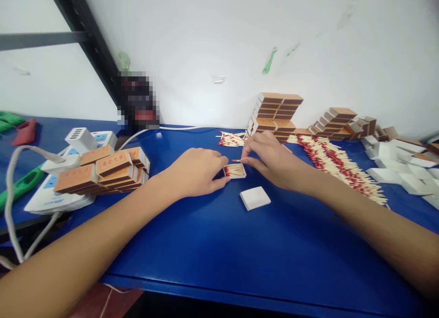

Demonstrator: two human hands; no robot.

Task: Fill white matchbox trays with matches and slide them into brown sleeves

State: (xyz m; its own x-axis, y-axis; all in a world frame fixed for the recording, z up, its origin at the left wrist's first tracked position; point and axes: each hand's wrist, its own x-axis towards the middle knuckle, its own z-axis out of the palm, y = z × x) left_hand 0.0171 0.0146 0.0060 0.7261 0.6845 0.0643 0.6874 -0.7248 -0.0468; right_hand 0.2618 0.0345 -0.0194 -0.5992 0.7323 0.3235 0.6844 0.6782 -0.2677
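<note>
Resting on the blue table (192, 245), the left hand (197, 171) lies palm down w/ fingers curled, thumb & fingertips closed on the left side of a small open match tray (236, 172). The tray sits approx. mid-table, btwn the two hands, w/ a few matches lying flat inside, red heads to the left. The right hand (270, 164) is just right of the tray, thumb & forefinger pinched shut on a match (236, 161) held level over the tray's far edge, red head pointing left; the other fingers are loosely bent. Just near of the tray, apart from it, lies a flat white box part (254, 198), touched by neither hand. Right of the right hand a long loose match pile (338, 164) runs from far-left to near-right; a smaller match heap (230, 138) lies far of the tray. Against the far wall stands a tall matchbox stack (277, 114), brown-topped, w/ a lower stack (338, 121) to its right. Far right: scattered white empty trays (398, 167). Left side: a pile of orange-labelled matchboxes (103, 169) sitting partly on a white power strip (48, 196), w/ a white charger block (78, 137) behind & a grey cable (12, 190) looping off the near-left edge.
</note>
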